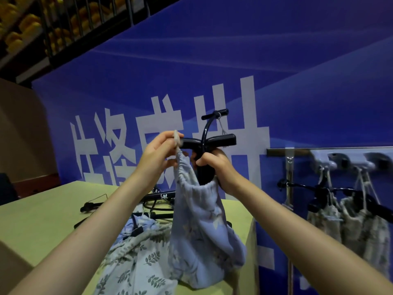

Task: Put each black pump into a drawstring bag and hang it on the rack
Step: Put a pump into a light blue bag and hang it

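Observation:
I hold a light blue drawstring bag [202, 226] up above the table. A black pump [214, 139] stands in its mouth, T-handle and hose sticking out on top. My left hand [158, 152] pinches the bag's cord end and gathered rim beside the handle. My right hand [214, 165] grips the pump's body together with the bag's rim just below the handle. The rack [319, 150] is a metal rail on the blue wall at right.
Two filled patterned bags [348, 218] hang from white hooks on the rack. More black pumps [157, 196] and loose leaf-print bags [136, 265] lie on the yellow-green table [42, 222]. The table's right edge stops short of the rack.

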`<action>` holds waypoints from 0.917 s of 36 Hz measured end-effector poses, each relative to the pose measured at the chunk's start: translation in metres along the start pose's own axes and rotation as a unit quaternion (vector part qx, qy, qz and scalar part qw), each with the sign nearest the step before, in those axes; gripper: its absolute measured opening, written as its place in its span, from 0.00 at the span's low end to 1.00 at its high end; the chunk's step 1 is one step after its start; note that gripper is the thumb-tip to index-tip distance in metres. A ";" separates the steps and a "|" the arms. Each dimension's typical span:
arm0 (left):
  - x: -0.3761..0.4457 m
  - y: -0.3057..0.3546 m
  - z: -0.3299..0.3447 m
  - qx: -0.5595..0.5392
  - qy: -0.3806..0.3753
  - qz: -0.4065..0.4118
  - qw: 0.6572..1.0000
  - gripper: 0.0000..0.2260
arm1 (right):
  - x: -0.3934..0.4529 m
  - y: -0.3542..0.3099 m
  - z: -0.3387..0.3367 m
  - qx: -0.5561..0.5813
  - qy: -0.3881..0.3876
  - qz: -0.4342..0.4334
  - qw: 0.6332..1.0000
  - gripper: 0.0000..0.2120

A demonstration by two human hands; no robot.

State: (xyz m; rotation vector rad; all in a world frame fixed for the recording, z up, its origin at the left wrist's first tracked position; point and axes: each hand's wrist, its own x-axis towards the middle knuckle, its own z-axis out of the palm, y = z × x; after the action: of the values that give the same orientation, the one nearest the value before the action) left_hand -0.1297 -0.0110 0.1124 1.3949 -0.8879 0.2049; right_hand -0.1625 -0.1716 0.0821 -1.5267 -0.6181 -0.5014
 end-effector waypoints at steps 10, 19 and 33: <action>0.016 -0.014 0.010 0.103 0.041 0.038 0.993 0.06 | 0.001 0.022 -0.021 -0.012 0.084 0.045 0.995 0.17; 0.024 -0.029 0.012 0.059 0.075 0.033 0.995 0.03 | -0.019 0.021 -0.050 -0.067 0.104 0.237 0.964 0.19; 0.015 -0.023 0.024 0.050 0.056 0.067 0.995 0.04 | -0.025 0.001 -0.060 0.072 -0.002 0.385 0.920 0.10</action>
State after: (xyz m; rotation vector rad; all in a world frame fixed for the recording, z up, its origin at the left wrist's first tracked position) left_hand -0.1153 -0.0429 0.1030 1.4033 -0.8880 0.4301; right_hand -0.1775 -0.2330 0.0678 -1.4883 -0.0185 0.1509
